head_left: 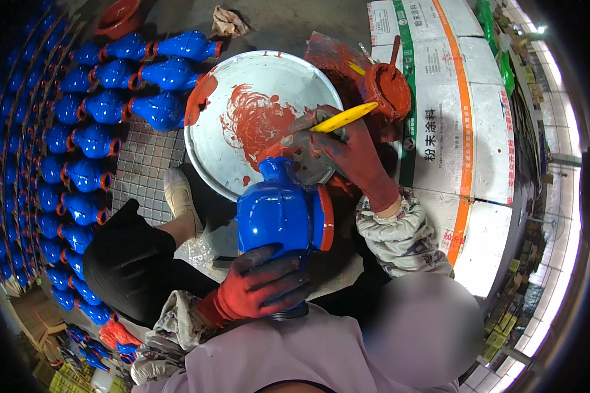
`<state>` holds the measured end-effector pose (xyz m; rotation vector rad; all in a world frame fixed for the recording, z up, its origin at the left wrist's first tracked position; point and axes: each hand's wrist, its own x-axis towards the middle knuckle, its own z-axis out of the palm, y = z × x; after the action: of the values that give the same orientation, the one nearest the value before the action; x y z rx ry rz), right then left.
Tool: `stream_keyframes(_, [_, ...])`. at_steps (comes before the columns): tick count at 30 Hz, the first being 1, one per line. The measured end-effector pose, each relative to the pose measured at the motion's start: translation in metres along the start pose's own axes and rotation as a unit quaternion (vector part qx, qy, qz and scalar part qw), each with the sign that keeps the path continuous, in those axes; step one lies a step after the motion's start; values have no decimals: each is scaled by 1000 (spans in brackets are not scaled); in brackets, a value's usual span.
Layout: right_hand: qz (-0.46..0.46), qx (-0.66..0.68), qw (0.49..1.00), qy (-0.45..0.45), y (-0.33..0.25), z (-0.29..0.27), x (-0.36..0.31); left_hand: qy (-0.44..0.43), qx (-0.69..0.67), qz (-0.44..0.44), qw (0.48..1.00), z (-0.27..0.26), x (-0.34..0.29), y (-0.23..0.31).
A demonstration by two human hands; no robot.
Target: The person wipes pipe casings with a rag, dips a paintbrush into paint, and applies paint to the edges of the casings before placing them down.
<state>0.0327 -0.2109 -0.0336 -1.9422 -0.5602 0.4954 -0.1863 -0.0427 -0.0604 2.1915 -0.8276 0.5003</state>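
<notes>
Along the left side, rows of blue castings (105, 105) flank wire mesh (147, 164). The left hand (259, 288) has its grip wrapped around the near end of a blue valve body (272, 213) before the torso, long axis pointing away, neck toward a paint-smeared round tray (298, 78), orange flange rightward. The right hand (351, 147) pinches a yellow-handled brush (347, 116) by that neck. Farther right: red paint pot (402, 101), white cartons (491, 131).

A left hand (255, 289) plus a right hand (351, 147), so two. One held brush (347, 116), one tray (210, 147), one red pot (400, 98), one bowl (118, 18), one shoe (179, 190). One valve (275, 213) up front, dozens more behind, honestly lost count.
</notes>
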Motion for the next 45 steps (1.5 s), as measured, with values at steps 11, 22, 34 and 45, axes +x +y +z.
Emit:
stream_keyframes(11, [-14,216,962,167,37,30,-46,199,-75,-92,973,-8,-9,-22])
stream_keyframes(22, [-49,442,839,314,47,38,-34,361,-193,-410,815,-35,-50,-41])
stream_keyframes(34, [-115,91,947,285,22,54,20,446,-301,-316,781,-53,-30,-72])
stream_keyframes(45, [-110,96,948,284,19,66,-14,198,177,-296,917,-61,-26,-76])
